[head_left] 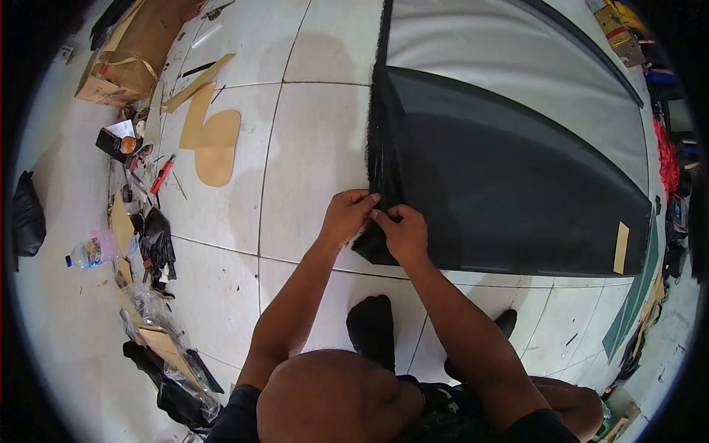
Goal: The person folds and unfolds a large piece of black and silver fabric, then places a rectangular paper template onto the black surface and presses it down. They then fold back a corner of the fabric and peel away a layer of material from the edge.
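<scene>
One left hand [346,216]: closed in a pinch, by the look of it, on the dark strip [380,140] at the panel's left edge; the exact catch between the fingertips is too small to tell.
Right hand [402,230]: just beside the left, curled, its thumb and forefinger also appearing to pinch the strip.
Panel [517,192]: black, laid on the tiles [310,140] in front of the person, with the hands at its near left part and a grey sheet [495,59] on its far side.
Strip: it runs near to far along the left edge and looks bunched; this calls for small pinches, each fold smoothed before the fingers shift.
Grip: best shared, one hand anchoring while the other works close by; fingertips serve better than the whole palm.
Pull: even and gentle along the edge, since a hard sideways tug could pucker the black face or skew the panel.
Feet [371,325]: at the near side, apart from the panel; good placing, as weight on it could crease it.
Tan strip [621,247]: on the panel's near right part, well away from the fingers, and best left undisturbed.
Red tool [162,175]: on the tiles to the left, apart from both hands.
</scene>
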Available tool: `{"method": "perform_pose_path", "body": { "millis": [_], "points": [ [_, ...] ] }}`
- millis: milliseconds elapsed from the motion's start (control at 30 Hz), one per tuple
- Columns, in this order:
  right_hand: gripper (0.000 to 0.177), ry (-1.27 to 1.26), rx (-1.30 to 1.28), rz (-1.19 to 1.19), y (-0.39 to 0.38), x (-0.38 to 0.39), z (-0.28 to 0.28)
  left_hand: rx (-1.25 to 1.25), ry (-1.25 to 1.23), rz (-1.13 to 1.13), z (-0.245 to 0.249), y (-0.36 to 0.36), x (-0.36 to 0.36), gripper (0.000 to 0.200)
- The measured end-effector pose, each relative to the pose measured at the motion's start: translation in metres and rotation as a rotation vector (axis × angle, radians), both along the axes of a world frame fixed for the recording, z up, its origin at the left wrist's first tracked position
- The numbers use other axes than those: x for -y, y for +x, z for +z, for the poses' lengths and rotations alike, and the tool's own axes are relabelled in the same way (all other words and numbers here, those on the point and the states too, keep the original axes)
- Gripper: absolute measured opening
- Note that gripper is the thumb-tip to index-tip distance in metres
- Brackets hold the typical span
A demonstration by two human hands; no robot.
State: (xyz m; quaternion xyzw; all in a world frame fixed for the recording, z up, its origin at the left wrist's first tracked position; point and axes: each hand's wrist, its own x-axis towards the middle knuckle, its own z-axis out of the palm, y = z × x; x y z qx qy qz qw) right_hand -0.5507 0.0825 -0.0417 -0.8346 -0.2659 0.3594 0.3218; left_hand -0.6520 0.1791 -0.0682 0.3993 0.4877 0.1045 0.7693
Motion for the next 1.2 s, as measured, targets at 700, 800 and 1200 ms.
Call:
{"method": "perform_pose_path", "body": {
  "millis": [700,800,1200],
  "points": [
    [0.018,0.235,0.234,0.192,-0.002,0.013,-0.012,-0.045,0.023,-0.068,0.002,-0.003,-0.004,0.018],
    [0.018,0.095,0.254,0.179,-0.012,0.005,0.01,-0.024,0.004,-0.049,0.008,-0.001,-0.003,0.019],
    [0.03,0.033,-0.026,0.011,0.002,0.005,-0.007,-0.081,0.055,-0.041,-0.002,-0.002,-0.002,0.017]
  ]
}}
